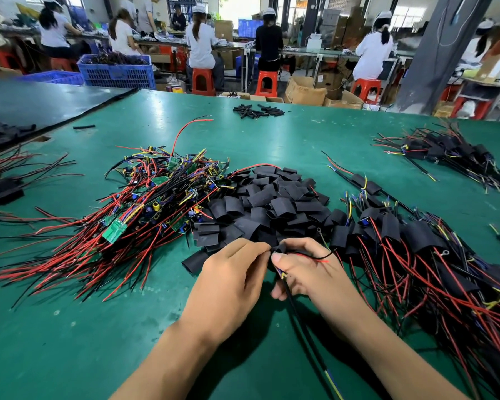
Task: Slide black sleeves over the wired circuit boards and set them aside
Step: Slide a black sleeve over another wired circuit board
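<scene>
Green table (78,336) open before board pile (156,203)

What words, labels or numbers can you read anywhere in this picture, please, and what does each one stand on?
No text can be read anywhere in this view.
Green circuit boards: any print is too small to read.
Cardboard box: a faint mark on its side, too blurred to read.
Black sleeves: no print visible.
</scene>
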Demonstrator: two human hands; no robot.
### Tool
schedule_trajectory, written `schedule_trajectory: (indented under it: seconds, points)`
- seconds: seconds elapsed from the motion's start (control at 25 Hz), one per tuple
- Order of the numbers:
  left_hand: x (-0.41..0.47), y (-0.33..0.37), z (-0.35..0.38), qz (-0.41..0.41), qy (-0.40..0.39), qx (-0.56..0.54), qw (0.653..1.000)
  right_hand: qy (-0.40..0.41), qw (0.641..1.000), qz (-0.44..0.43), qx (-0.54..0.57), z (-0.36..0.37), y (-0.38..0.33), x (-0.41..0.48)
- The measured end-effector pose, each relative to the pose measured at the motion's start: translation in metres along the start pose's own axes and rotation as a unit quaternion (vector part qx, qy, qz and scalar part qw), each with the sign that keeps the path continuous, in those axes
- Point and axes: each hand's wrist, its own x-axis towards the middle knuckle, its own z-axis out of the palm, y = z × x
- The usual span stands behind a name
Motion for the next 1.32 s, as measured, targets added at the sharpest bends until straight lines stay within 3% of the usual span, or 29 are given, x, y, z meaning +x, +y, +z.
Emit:
schedule_trajectory:
  seconds: [0.36,0.84,1.2,1.32]
  points:
    - [0.002,0.000,-0.006,0.011,-0.007,-0.004,1.000,0.034,0.997,-0.026,-0.070,0.004,-0.001,-0.005]
    - [-0.001,0.012,0.004,0.023,-0.003,0.025,0.999,0.048,0.995,-0.015,-0.081,0.007,0.000,-0.001]
    - [0.000,0.014,0.006,0.026,0.010,0.056,0.998,0.013,0.999,0.030,-0.005,0.005,0.003,0.004]
    - [0.000,0.014,0.006,0.035,0.002,0.067,0.997,-0.015,0.994,0.069,0.084,0.009,0.003,0.006]
